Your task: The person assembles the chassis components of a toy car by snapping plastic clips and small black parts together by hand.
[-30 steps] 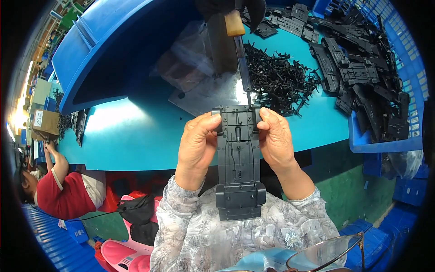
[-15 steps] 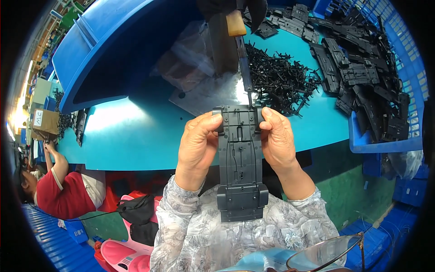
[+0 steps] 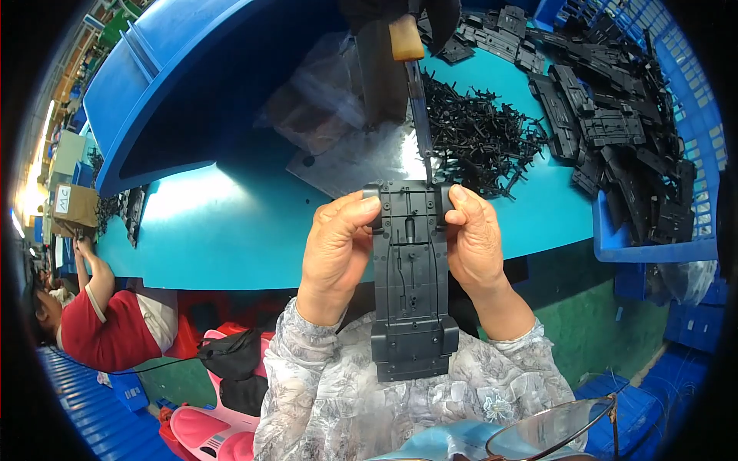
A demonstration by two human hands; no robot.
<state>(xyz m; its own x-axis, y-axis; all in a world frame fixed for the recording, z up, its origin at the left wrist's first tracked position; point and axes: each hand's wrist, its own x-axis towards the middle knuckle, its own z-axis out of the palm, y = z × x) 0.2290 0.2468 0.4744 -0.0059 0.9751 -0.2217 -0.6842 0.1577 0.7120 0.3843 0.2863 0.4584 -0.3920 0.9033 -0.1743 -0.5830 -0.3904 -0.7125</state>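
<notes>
Between my two hands is a long black plastic chassis plate [image 3: 411, 280], its ribbed, screw-holed face turned up and its near end over my lap. My left hand [image 3: 337, 238] grips the far left corner, thumb on top. My right hand [image 3: 475, 234] holds the far right corner in the same way; the fingers beneath are partly hidden. A screwdriver-like tool [image 3: 419, 107] with a metal shaft and yellowish collar hangs down from a dark holder. Its thin tip meets or nearly meets the plate's far edge; I cannot tell whether they touch.
Small black branching parts [image 3: 492, 138] lie heaped beyond my right hand. A blue crate [image 3: 653, 252] at the right holds many black plates [image 3: 611, 127]. A large blue bin [image 3: 142, 100] leans at the left over the teal table [image 3: 231, 253]. Another person [image 3: 115, 326] sits far left.
The chassis plate and both hands have shifted very slightly right and nearer. The tool's tip has also moved slightly right. My grip is the same.
</notes>
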